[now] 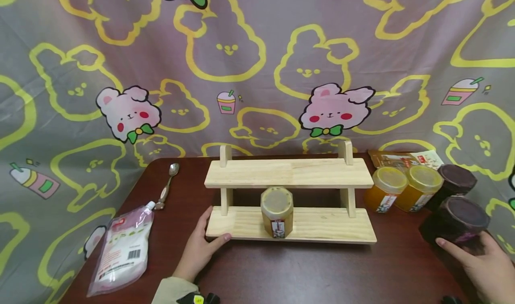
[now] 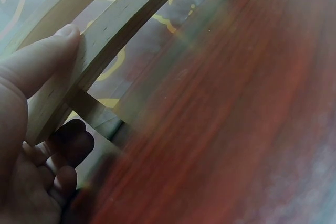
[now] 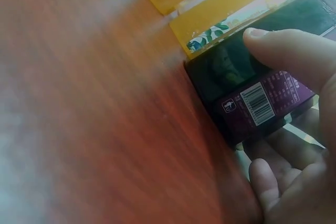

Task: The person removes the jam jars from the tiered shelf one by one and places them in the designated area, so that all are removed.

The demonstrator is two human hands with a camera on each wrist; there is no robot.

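Note:
My left hand (image 1: 201, 246) grips the left end of a two-tier wooden shelf rack (image 1: 237, 174). In the left wrist view, its thumb lies on the board's face while the other fingers curl below the edge. A jar of pale amber honey (image 1: 277, 219) with a cloudy lid stands on the lower board, left of its middle. At the right, my right hand (image 1: 479, 261) holds a dark jar (image 1: 450, 219) around its side. The right wrist view shows that jar's purple label (image 3: 270, 100) with a barcode. Whether its base touches the table cannot be told.
Beside the rack's right end stand two orange-yellow jars (image 1: 386, 196) and another dark jar (image 1: 454, 179), with a brown packet (image 1: 394, 159) behind them. A spouted pouch (image 1: 124, 250) and a spoon (image 1: 166, 185) lie at left. A patterned curtain (image 1: 257, 71) hangs behind the table (image 1: 281, 272).

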